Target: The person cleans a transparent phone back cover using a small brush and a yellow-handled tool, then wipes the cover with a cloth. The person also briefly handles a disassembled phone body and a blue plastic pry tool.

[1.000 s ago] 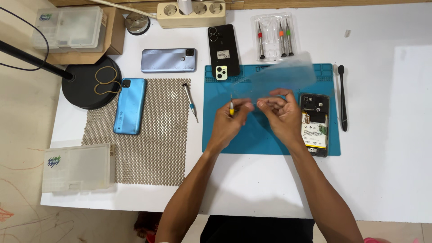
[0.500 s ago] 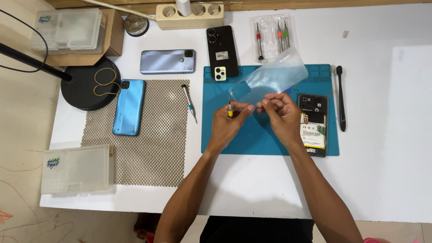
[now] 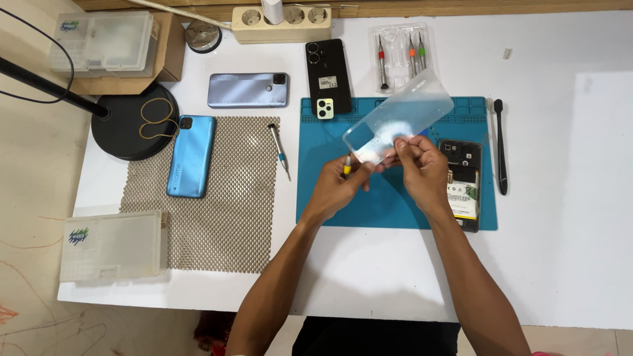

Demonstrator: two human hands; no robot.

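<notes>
Translucent plastic, the back cover (image 3: 399, 123) sits at centre frame above the blue mat (image 3: 395, 204), pinched at its lower edge by your right hand (image 3: 422, 165). Its long axis slants from lower left to upper right, away from that grip. Your left hand (image 3: 339, 188), just beside the cover's lower-left corner, is closed around a small yellow-tipped tool (image 3: 347, 165). An opened phone (image 3: 463, 181) lies right of your hands.
</notes>
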